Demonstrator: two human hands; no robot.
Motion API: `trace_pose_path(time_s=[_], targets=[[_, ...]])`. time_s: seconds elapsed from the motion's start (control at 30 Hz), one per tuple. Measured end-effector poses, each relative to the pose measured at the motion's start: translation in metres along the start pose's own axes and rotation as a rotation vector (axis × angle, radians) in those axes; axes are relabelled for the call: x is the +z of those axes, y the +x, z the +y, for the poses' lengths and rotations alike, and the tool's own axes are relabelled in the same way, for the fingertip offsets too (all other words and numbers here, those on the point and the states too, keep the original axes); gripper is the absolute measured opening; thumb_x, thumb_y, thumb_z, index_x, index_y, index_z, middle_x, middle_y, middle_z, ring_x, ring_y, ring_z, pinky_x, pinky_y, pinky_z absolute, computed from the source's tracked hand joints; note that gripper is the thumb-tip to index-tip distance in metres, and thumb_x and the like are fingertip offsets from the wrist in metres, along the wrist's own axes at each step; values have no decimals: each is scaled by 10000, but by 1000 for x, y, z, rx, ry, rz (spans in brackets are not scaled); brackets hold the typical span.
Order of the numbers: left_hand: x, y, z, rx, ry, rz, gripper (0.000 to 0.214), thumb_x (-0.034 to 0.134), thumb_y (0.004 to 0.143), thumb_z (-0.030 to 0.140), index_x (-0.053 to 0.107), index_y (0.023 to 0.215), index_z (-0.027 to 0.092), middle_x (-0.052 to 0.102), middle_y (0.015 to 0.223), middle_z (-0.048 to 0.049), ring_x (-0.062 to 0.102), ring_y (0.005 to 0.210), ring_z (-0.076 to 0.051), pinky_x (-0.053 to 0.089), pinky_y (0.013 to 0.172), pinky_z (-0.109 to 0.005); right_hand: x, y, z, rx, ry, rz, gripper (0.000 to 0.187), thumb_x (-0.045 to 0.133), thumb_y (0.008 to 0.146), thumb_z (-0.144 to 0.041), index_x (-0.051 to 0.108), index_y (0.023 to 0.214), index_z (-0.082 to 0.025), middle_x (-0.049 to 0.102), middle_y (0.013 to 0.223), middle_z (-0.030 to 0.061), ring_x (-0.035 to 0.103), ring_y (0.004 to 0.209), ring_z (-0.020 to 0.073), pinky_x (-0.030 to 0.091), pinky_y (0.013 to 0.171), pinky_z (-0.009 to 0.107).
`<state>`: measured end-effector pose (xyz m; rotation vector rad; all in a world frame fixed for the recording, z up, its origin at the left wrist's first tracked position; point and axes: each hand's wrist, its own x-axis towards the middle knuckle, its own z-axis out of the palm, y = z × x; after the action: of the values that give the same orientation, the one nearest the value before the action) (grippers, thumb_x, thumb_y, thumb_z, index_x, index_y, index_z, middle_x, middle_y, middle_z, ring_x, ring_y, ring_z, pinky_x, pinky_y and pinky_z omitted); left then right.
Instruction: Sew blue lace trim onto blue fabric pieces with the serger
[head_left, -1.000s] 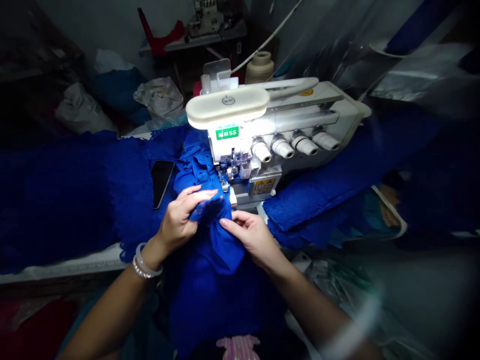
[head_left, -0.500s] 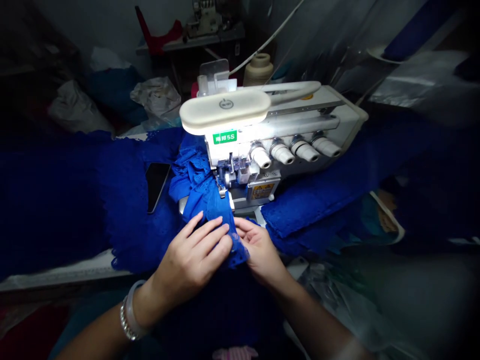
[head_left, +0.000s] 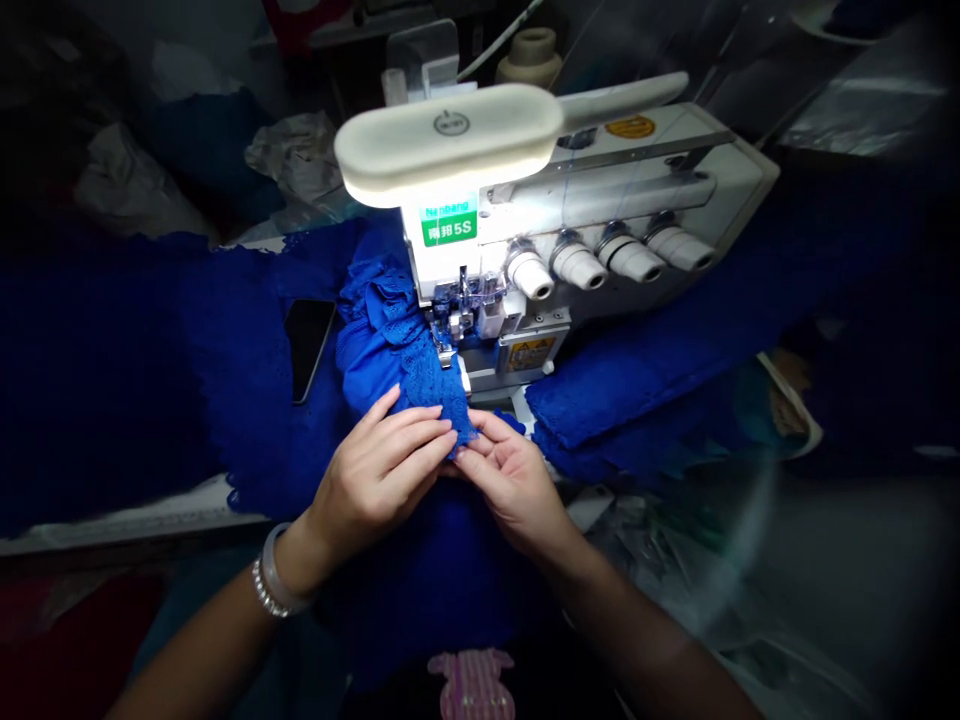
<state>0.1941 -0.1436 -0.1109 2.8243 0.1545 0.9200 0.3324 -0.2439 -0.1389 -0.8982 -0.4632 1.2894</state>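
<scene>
Blue eyelet lace fabric (head_left: 431,375) lies bunched at the needle area of a white overlock sewing machine (head_left: 448,285), its front end reaching toward me. My left hand (head_left: 382,465) rests over that end, fingers stretched along it and fingertips at its edge; the thumb is hidden beneath. From the right, my right hand (head_left: 514,475) pinches the fabric's near edge between thumb and fingers. Both hands meet just in front of the presser foot (head_left: 445,358). The cloth passes beside and under the foot.
A lit lamp (head_left: 450,145) hangs over the machine head. Left of it a black phone (head_left: 309,350) lies on more blue fabric (head_left: 247,390). Folded blue fabric (head_left: 622,400) sits to the right. A thread cone (head_left: 529,58) stands behind, and a pink ridged object (head_left: 474,685) is below.
My view has shifted closer to the machine. My right thumb now presses on the fabric edge, and the loose flap that hung between my hands has been drawn in.
</scene>
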Motion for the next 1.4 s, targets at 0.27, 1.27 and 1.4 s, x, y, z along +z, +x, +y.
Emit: trace_pose_path(time_s=[0.27, 1.27, 1.4], targets=[[4, -5, 9, -94, -35, 25, 274, 669, 834, 75, 657, 1096, 154, 741, 1051, -88, 668, 1072, -207, 446, 1058, -462, 2, -10, 2, -115, -187, 48, 494, 636, 849, -309, 420, 1290, -250, 718, 774, -3, 736, 755, 193, 617, 737, 348], [-6, 15, -24, 44, 130, -47, 292, 543, 897, 98, 644, 1163, 162, 720, 1162, -104, 646, 1134, -244, 491, 960, -441, -30, 14, -12, -1131, -1549, 43, 327, 509, 911, -78, 709, 1144, -189, 652, 789, 70, 619, 673, 146, 525, 616, 258], [-9, 25, -43, 16, 106, -78, 325, 487, 906, 66, 655, 1158, 183, 712, 1186, -88, 637, 1156, -238, 453, 1025, -496, -32, 36, -19, -1128, -1585, 52, 366, 522, 885, -134, 685, 1210, -179, 660, 807, 84, 628, 683, 175, 527, 623, 283]])
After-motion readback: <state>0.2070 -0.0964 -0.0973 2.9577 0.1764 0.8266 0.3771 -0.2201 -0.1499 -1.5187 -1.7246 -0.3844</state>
